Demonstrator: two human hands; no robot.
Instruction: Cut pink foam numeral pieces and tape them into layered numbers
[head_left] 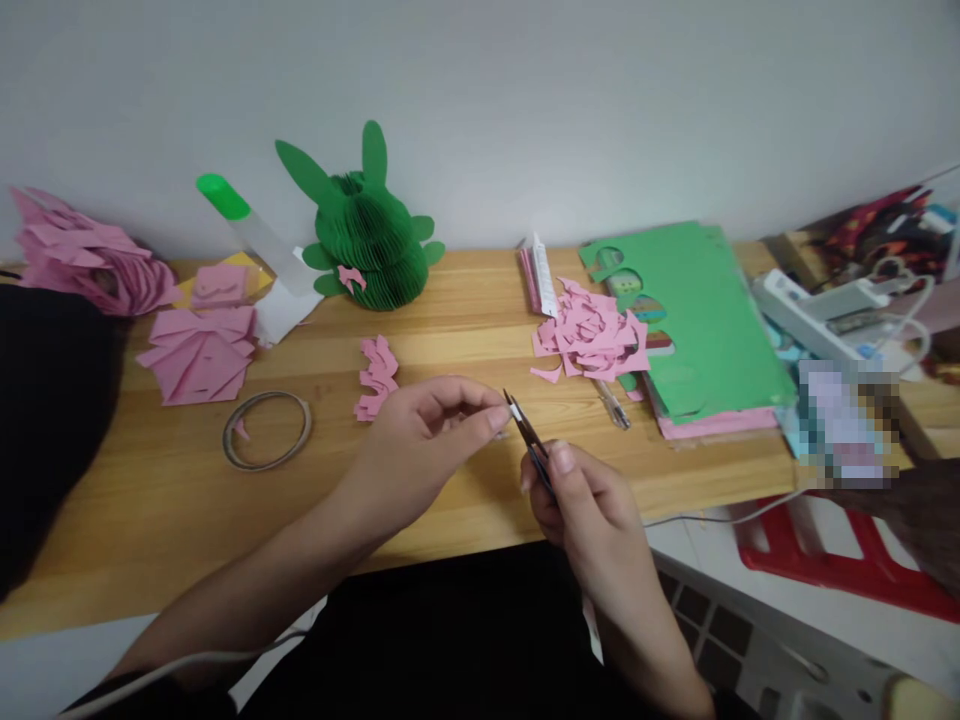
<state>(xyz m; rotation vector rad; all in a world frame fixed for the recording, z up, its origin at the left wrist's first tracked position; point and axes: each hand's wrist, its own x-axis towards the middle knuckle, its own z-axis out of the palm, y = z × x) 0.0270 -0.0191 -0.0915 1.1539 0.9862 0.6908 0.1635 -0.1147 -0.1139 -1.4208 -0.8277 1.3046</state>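
Over the wooden table (457,520): one pair of dark tweezers (532,440), in my right hand (589,500), fingers curled round and thumb laid along the side, seemingly for fine control; one small white piece (516,411) by the tweezer tips, just beside my left thumb. Left hand (420,450): thumb and forefinger brought together; whether anything sits between them, I cannot tell. To the left: one tape roll (306,428), lying flat, probably for easy reach. Farther back: one pink scrap heap (589,335) and one green paper figure (375,235), apparently set out of my hands' way.
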